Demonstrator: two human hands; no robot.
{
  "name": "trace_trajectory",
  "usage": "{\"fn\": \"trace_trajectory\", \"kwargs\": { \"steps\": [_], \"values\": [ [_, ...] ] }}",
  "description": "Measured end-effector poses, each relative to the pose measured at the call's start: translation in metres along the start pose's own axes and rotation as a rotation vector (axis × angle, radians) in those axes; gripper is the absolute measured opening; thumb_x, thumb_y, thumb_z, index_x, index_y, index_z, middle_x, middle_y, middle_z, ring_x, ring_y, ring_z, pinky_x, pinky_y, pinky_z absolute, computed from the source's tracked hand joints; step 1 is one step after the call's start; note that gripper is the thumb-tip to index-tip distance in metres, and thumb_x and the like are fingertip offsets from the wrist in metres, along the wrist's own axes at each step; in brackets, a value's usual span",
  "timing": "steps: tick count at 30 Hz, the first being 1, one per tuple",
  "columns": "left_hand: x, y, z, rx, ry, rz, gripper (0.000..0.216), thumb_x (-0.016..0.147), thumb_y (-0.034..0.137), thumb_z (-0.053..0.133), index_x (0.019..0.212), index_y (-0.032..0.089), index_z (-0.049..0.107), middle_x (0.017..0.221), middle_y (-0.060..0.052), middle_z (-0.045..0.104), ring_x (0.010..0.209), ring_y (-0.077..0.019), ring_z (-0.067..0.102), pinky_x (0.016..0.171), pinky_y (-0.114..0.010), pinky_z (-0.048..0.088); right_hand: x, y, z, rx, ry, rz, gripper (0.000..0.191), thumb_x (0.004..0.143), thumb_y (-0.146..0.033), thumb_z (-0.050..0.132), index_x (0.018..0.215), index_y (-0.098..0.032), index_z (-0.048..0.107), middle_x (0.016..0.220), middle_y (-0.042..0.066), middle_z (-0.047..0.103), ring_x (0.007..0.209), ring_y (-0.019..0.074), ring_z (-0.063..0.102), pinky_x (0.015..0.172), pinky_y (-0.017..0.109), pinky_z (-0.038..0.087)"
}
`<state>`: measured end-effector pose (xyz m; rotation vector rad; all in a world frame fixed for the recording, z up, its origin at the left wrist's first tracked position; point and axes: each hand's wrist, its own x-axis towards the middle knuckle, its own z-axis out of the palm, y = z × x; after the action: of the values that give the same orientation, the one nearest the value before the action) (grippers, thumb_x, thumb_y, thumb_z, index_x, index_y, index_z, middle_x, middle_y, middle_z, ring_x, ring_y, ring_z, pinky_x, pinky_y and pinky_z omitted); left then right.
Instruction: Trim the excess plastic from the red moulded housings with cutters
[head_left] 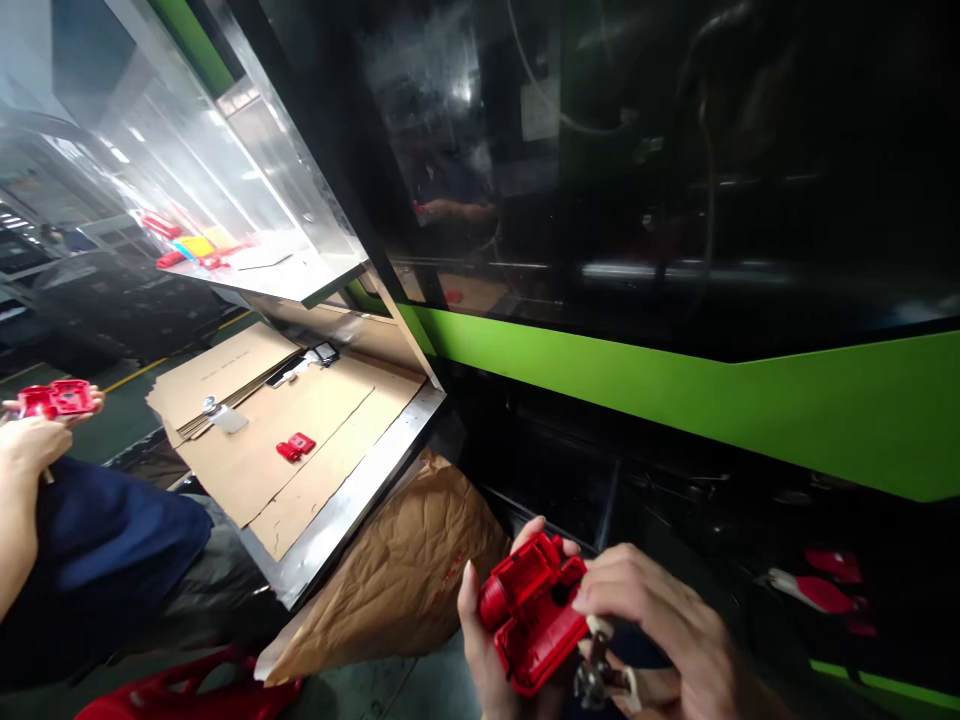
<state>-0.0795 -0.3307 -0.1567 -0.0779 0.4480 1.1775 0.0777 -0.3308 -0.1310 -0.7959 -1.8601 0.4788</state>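
Observation:
A red moulded plastic part [534, 612] is low in the centre of the view, its hollow side up. My left hand [484, 650] grips it from below and from the left, thumb along its edge. My right hand [660, 625] is closed just to its right, fingertips on the part's edge. This hand holds a small metal cutting tool [598, 672] with pale handles, whose jaws sit under the part's lower corner. The tool's tip is partly hidden.
At the left a co-worker's hands [30, 430] hold another red part [56, 399]. A cardboard-covered table [315, 500] carries a small red piece [295, 446]. Crumpled brown paper [405, 580] hangs below it. A green and black machine [750, 390] fills the right, with red parts [825, 590] low down.

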Motion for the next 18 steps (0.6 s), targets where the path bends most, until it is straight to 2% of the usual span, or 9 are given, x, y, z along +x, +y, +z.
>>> {"fn": "trace_trajectory", "kwargs": {
  "steps": [4, 6, 9, 12, 15, 18],
  "values": [
    [0.000, 0.001, 0.006, -0.062, -0.127, -0.001, 0.079, 0.096, 0.068, 0.023, 0.130, 0.012, 0.067, 0.116, -0.022, 0.069, 0.110, -0.0375, 0.064, 0.109, -0.057, 0.040, 0.001, 0.002, -0.007, 0.021, 0.044, 0.037, 0.030, 0.090, -0.020, 0.053, 0.120, -0.015, 0.052, 0.100, 0.007, 0.062, 0.098, 0.0197, 0.060, 0.085, 0.031, 0.054],
    [0.000, 0.003, 0.007, -0.094, -0.176, -0.026, 0.086, 0.096, 0.071, 0.016, 0.130, 0.011, 0.067, 0.115, -0.022, 0.071, 0.106, -0.0364, 0.067, 0.110, -0.058, 0.039, 0.001, 0.001, -0.010, 0.040, 0.063, 0.069, 0.030, 0.096, -0.031, 0.052, 0.121, -0.015, 0.052, 0.100, 0.008, 0.061, 0.098, 0.0202, 0.060, 0.084, 0.032, 0.054],
    [0.000, 0.005, 0.009, -0.119, -0.222, -0.068, 0.095, 0.093, 0.076, 0.008, 0.128, 0.012, 0.068, 0.113, -0.019, 0.071, 0.100, -0.0353, 0.068, 0.109, -0.060, 0.038, 0.002, -0.001, -0.016, 0.023, 0.095, 0.102, 0.043, 0.102, -0.052, 0.040, 0.124, -0.016, 0.051, 0.104, 0.009, 0.061, 0.103, 0.0219, 0.059, 0.087, 0.033, 0.053],
    [0.001, 0.005, 0.012, -0.135, -0.210, -0.087, 0.095, 0.092, 0.077, 0.011, 0.126, 0.011, 0.069, 0.111, -0.021, 0.070, 0.101, -0.0339, 0.067, 0.109, -0.058, 0.039, 0.009, -0.002, -0.022, -0.173, 0.011, 0.001, 0.051, 0.105, -0.056, 0.033, 0.126, -0.014, 0.053, 0.109, 0.010, 0.065, 0.110, 0.0217, 0.059, 0.094, 0.033, 0.050],
    [0.000, 0.004, 0.013, -0.131, -0.168, -0.068, 0.090, 0.093, 0.075, 0.019, 0.126, 0.008, 0.069, 0.112, -0.022, 0.069, 0.102, -0.0287, 0.065, 0.112, -0.051, 0.039, 0.020, -0.005, -0.024, -0.416, -0.145, -0.207, 0.048, 0.105, -0.053, 0.041, 0.124, -0.013, 0.061, 0.110, 0.008, 0.070, 0.106, 0.0218, 0.061, 0.099, 0.036, 0.044],
    [-0.001, 0.002, 0.010, -0.046, -0.172, -0.047, 0.085, 0.094, 0.073, 0.020, 0.127, 0.011, 0.069, 0.114, -0.021, 0.067, 0.110, -0.0297, 0.062, 0.114, -0.049, 0.037, 0.029, -0.009, -0.021, -0.483, -0.217, -0.289, 0.047, 0.107, -0.048, 0.037, 0.118, -0.013, 0.067, 0.106, 0.005, 0.074, 0.100, 0.0216, 0.063, 0.098, 0.039, 0.041]
  ]
}}
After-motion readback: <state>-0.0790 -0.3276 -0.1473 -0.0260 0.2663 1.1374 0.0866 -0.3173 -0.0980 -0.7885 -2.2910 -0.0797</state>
